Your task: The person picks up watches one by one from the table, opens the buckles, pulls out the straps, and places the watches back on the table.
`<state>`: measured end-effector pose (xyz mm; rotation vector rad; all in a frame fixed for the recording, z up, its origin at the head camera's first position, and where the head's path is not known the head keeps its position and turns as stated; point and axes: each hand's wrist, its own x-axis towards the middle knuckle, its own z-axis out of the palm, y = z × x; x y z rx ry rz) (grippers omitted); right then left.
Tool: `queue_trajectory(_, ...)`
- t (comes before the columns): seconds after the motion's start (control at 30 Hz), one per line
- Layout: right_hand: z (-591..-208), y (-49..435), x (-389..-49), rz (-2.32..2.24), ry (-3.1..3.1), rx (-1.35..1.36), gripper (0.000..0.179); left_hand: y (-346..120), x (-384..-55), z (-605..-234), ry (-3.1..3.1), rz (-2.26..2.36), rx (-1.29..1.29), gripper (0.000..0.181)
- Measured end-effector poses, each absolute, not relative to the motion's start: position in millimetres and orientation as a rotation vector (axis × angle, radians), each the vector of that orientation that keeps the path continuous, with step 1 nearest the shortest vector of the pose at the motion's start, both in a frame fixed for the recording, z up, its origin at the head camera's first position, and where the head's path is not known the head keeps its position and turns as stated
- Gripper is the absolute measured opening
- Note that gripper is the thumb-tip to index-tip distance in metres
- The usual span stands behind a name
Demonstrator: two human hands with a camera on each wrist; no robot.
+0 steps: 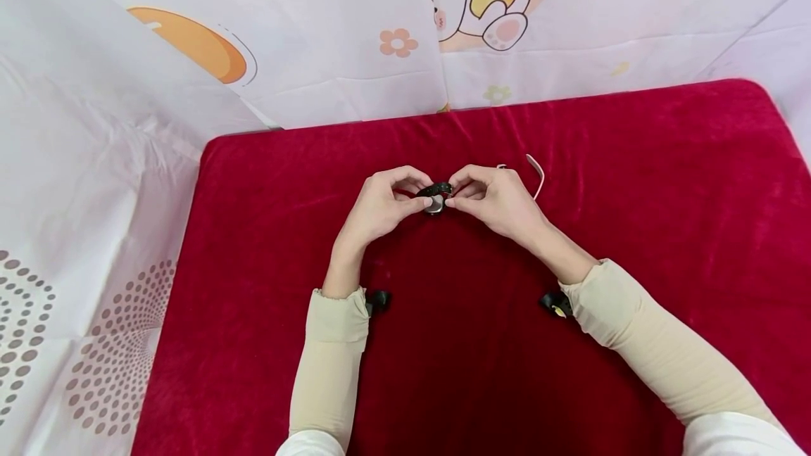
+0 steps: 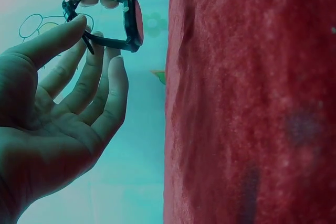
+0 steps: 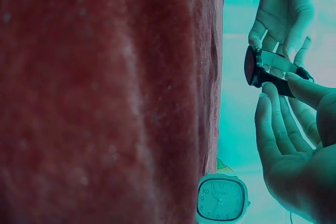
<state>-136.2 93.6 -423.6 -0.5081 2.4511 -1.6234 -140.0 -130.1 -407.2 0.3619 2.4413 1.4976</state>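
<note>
A black wristwatch [image 1: 437, 190] is held in the air between both hands, its strap bent round into a loop. My left hand [image 1: 383, 206] pinches one side of it with thumb and fingers; in the left wrist view the thumb lies at the strap's end. From the other side my right hand [image 1: 497, 195] pinches the strap, seen also in the right wrist view, where the watch's dark case [image 3: 252, 66] faces left. Behind the right hand lies a white watch, its pale strap [image 1: 538, 176] curving out. The right wrist view shows its squarish numbered dial [image 3: 221, 199].
A red velvet cloth [image 1: 469, 343] covers the table under both arms. White printed curtains [image 1: 317, 34] hang behind and to the left. Small black devices [image 1: 379, 301] sit at the rolled sleeve cuffs on both wrists.
</note>
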Motion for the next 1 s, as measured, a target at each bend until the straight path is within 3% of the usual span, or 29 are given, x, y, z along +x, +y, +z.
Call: queue_trajectory(1.0,-424.7,95.8,-135.9,-1.673,2.475,-0.610,0.016,-126.7,-139.3,-406.9,2.466,1.527,0.406,0.017)
